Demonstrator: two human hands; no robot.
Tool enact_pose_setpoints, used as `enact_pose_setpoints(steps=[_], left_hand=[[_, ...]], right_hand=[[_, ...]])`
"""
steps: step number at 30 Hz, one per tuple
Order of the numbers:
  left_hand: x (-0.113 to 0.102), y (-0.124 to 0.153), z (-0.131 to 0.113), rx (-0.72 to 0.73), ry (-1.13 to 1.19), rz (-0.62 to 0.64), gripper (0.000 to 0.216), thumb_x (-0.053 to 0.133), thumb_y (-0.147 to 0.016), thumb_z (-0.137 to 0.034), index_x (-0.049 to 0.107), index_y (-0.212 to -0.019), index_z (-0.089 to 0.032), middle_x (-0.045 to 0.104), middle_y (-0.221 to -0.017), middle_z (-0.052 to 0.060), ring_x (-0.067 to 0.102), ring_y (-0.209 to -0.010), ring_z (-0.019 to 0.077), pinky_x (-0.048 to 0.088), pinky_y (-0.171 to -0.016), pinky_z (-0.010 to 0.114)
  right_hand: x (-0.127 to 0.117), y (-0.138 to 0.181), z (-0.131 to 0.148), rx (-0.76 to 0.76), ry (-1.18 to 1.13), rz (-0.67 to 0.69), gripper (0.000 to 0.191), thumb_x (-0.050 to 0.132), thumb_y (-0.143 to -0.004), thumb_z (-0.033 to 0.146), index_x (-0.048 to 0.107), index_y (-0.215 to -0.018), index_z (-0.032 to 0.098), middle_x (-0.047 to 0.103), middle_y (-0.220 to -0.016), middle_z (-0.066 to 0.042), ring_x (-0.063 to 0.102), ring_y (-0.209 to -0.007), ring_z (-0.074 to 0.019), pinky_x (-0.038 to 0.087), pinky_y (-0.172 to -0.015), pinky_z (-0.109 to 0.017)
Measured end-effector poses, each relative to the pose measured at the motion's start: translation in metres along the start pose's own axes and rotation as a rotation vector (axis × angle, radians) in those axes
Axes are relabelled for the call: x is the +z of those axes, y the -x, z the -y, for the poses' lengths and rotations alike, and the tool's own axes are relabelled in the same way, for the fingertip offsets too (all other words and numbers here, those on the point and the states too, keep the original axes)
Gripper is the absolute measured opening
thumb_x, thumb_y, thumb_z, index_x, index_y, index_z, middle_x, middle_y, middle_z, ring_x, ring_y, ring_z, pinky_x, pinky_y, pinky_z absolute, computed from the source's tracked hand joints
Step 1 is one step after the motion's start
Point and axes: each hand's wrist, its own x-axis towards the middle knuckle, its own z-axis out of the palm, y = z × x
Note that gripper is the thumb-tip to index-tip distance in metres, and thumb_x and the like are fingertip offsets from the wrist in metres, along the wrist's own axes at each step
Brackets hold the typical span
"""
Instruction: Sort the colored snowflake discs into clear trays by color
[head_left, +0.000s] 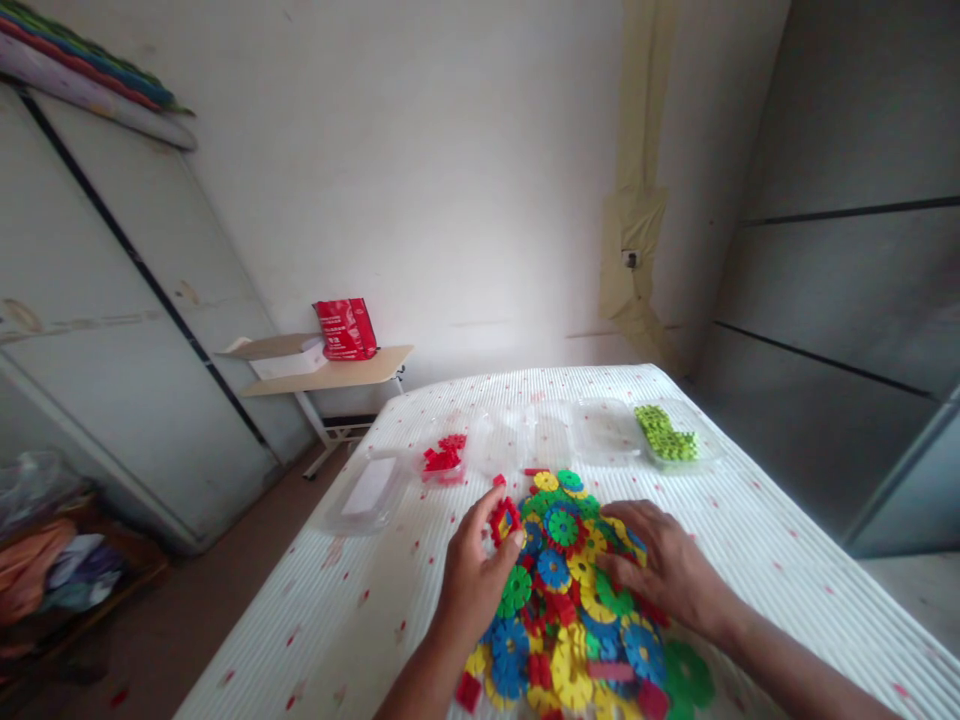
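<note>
A pile of plastic snap-together discs (562, 570) in blue, green, yellow and red, with notched edges, lies on the table in front of me. My left hand (474, 560) is at the pile's left edge. Between its thumb and fingers is a red toothed plastic piece (504, 520), partly covered by the hand. On the pile's right side rests my right hand (667, 565), its thumb and fingers apart over yellow, blue and green discs. Its fingertips are partly lost among the discs. A small red piece (499, 481) is by my left fingertips.
Clear plastic trays line the table's far side: one tray (346, 512) holds a white sheet, others hold red pieces (446, 455) and light green pieces (666, 435). A side table (352, 372) with a red bag (345, 328) stands at the back left.
</note>
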Motion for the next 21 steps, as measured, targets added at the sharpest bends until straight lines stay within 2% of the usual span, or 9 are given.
enact_pose_setpoints(steps=[2, 5, 8, 11, 14, 17, 21], left_hand=[[0.001, 0.003, 0.001, -0.034, 0.024, -0.018, 0.048, 0.054, -0.081, -0.033, 0.047, -0.128, -0.023, 0.058, -0.123, 0.008, 0.056, -0.110, 0.0204, 0.046, -0.091, 0.034], [0.002, 0.007, 0.008, -0.022, -0.021, -0.068, 0.049, 0.051, -0.083, -0.034, 0.044, -0.130, -0.022, 0.057, -0.126, 0.009, 0.054, -0.113, 0.0208, 0.044, -0.094, 0.035], [0.002, 0.009, 0.015, 0.009, -0.078, -0.085, 0.050, 0.051, -0.083, -0.033, 0.041, -0.131, -0.022, 0.055, -0.127, 0.009, 0.053, -0.115, 0.0210, 0.043, -0.096, 0.036], [0.003, 0.010, 0.018, 0.025, -0.092, -0.076, 0.050, 0.049, -0.084, -0.033, 0.040, -0.132, -0.022, 0.055, -0.127, 0.009, 0.054, -0.113, 0.0206, 0.044, -0.094, 0.035], [0.004, 0.011, 0.016, 0.052, -0.088, -0.059, 0.049, 0.049, -0.085, -0.031, 0.040, -0.132, -0.023, 0.056, -0.127, 0.010, 0.054, -0.113, 0.0205, 0.046, -0.093, 0.035], [0.005, 0.012, 0.014, 0.062, -0.083, -0.066, 0.048, 0.049, -0.085, -0.031, 0.040, -0.132, -0.023, 0.056, -0.126, 0.010, 0.054, -0.113, 0.0204, 0.046, -0.092, 0.035], [0.005, 0.013, 0.014, 0.066, -0.081, -0.081, 0.047, 0.048, -0.085, -0.031, 0.040, -0.132, -0.023, 0.057, -0.124, 0.010, 0.054, -0.113, 0.0202, 0.046, -0.092, 0.035]], right_hand=[[0.006, -0.009, 0.018, 0.003, 0.061, 0.030, 0.046, 0.056, -0.079, 0.048, 0.057, -0.115, 0.019, 0.062, -0.109, -0.012, 0.054, -0.101, -0.0286, 0.043, -0.084, -0.044], [0.014, -0.019, 0.036, 0.051, 0.166, 0.057, 0.039, 0.059, -0.076, 0.039, 0.059, -0.109, 0.018, 0.063, -0.101, -0.011, 0.054, -0.097, -0.0292, 0.041, -0.080, -0.043], [0.016, -0.023, 0.042, 0.054, 0.203, 0.058, 0.031, 0.058, -0.076, 0.032, 0.061, -0.104, 0.018, 0.064, -0.094, -0.010, 0.055, -0.093, -0.0275, 0.039, -0.080, -0.042], [0.014, -0.021, 0.038, 0.013, 0.156, 0.029, 0.031, 0.055, -0.079, 0.033, 0.061, -0.104, 0.016, 0.065, -0.093, -0.010, 0.056, -0.092, -0.0264, 0.038, -0.082, -0.043], [0.011, -0.018, 0.032, 0.022, 0.001, -0.015, 0.033, 0.051, -0.083, 0.039, 0.062, -0.104, 0.016, 0.066, -0.096, -0.010, 0.057, -0.093, -0.0259, 0.038, -0.086, -0.044], [0.005, -0.016, 0.027, 0.114, -0.296, -0.010, 0.036, 0.046, -0.085, 0.042, 0.063, -0.104, 0.018, 0.067, -0.098, -0.008, 0.059, -0.091, -0.0238, 0.044, -0.084, -0.039], [-0.005, -0.017, 0.027, 0.239, -0.624, 0.025, 0.034, 0.044, -0.083, 0.040, 0.063, -0.103, 0.020, 0.067, -0.086, -0.003, 0.061, -0.085, -0.0219, 0.048, -0.076, -0.034]])
